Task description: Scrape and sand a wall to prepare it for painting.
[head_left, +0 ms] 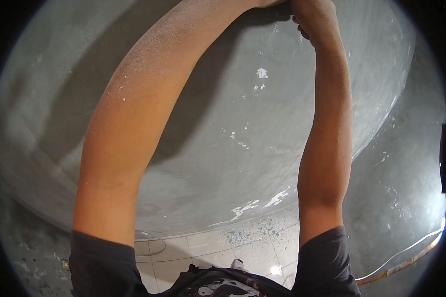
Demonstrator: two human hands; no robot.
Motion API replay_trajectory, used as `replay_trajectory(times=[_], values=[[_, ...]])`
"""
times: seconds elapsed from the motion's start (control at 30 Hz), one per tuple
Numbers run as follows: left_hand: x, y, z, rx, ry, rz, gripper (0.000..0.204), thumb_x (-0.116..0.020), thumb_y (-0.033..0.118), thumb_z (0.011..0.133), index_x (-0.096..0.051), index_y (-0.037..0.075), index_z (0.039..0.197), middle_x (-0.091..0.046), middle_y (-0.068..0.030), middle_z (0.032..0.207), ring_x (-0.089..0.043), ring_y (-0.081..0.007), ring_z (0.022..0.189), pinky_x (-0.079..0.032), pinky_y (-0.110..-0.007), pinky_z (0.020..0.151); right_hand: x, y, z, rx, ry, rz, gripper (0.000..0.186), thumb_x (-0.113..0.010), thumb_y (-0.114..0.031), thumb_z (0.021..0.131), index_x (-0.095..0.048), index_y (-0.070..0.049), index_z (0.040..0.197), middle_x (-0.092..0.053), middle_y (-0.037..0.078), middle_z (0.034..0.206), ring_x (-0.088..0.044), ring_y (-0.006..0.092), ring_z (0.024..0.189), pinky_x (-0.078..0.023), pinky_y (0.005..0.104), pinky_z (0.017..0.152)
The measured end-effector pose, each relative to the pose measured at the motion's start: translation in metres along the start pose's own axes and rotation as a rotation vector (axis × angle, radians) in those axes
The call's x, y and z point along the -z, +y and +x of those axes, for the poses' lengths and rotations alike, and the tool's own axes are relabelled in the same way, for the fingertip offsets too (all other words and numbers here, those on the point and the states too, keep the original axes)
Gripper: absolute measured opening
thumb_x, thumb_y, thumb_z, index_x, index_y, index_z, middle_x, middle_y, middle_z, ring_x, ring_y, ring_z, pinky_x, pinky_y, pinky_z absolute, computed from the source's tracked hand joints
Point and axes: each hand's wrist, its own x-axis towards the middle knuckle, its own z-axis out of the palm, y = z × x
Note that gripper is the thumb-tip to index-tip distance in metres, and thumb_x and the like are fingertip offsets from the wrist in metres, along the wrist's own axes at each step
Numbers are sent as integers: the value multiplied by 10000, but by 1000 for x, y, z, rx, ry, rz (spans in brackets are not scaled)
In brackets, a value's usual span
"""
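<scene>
Both my arms, in dark short sleeves, reach up over a large curved grey surface [242, 138] with white flaked patches [261, 73] and smears. My left hand [271, 2] is mostly cut off at the top edge, close beside the right one, so its fingers are hidden. My right hand [313, 19] is at the top too, fingers curled against the surface; whatever they may hold is out of sight. My left forearm has pale dust on it and casts a broad shadow on the grey surface.
Below lies a tiled floor [208, 260] with grey flakes, a thin hose or cord and part of a shoe [237, 263]. At lower right a white cable [389, 261] runs by a long brownish strip [391, 271]. A dark object [445, 158] stands at the far right edge.
</scene>
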Motion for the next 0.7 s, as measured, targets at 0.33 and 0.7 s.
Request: replay_trajectory(times=[0.33, 0.7], values=[[-57, 114, -272, -24, -163, -175, 457, -518, 204, 954, -582, -13, 1351, -550, -152, 1427, -435, -318, 1397, -278, -474, 1186, -36, 167, -257, -90, -167, -38, 343, -481, -130, 964, -551, -34, 1286, -631, 312, 853, -608, 525, 777, -501, 567, 655], [-54, 54, -124, -241, 23, 198, 446, -455, 231, 983, -571, 36, 1367, -558, -127, 1433, -449, -275, 1389, -250, -442, 1201, -18, 119, -104, 199, 93, -66, 333, -440, -145, 962, -614, -23, 1219, -640, 298, 810, -634, 478, 705, -494, 523, 620]])
